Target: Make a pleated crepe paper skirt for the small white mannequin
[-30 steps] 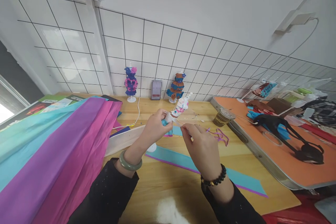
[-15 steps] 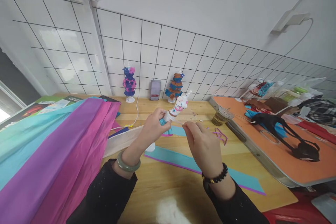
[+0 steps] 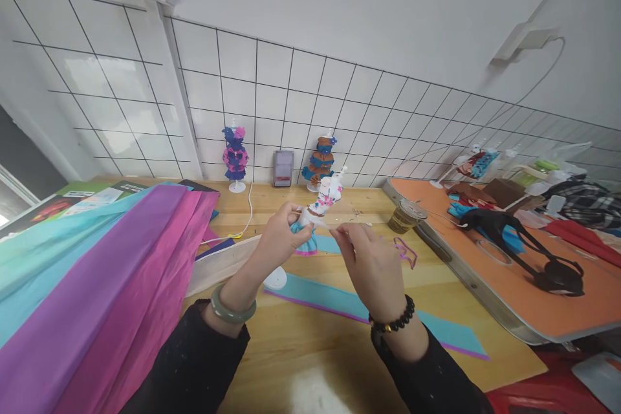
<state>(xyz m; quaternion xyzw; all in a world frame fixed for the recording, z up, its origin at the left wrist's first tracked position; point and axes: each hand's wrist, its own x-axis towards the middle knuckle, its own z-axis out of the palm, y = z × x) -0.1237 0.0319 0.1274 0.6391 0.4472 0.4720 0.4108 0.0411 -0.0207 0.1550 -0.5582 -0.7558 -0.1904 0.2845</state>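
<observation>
My left hand [image 3: 284, 233] is closed on a small white mannequin [image 3: 330, 193] with a floral top, tilted to the right. A blue ruffled skirt piece [image 3: 306, 239] with a pink edge hangs at its waist beside my left fingers. The round white base [image 3: 276, 278] shows below my left hand. My right hand [image 3: 371, 259] pinches the end of a thin whitish strip [image 3: 323, 224] that runs to the mannequin's waist. Under my hands a long light-blue strip [image 3: 320, 293] with a purple edge lies on the wooden table [image 3: 291, 349].
Two dressed mannequins [image 3: 235, 158] [image 3: 324, 158] stand by the tiled wall, a phone-like device [image 3: 283, 169] between them. Coloured fabrics [image 3: 121, 272] cover the left. A jar [image 3: 407, 216] and pink cord [image 3: 405, 252] sit right, beside an orange table [image 3: 485, 284] with black straps [image 3: 524, 233].
The mannequin has come slightly down and left, and more of the blue skirt piece shows below my left fingers. My right hand still pinches the strip. The whole view has shifted a little.
</observation>
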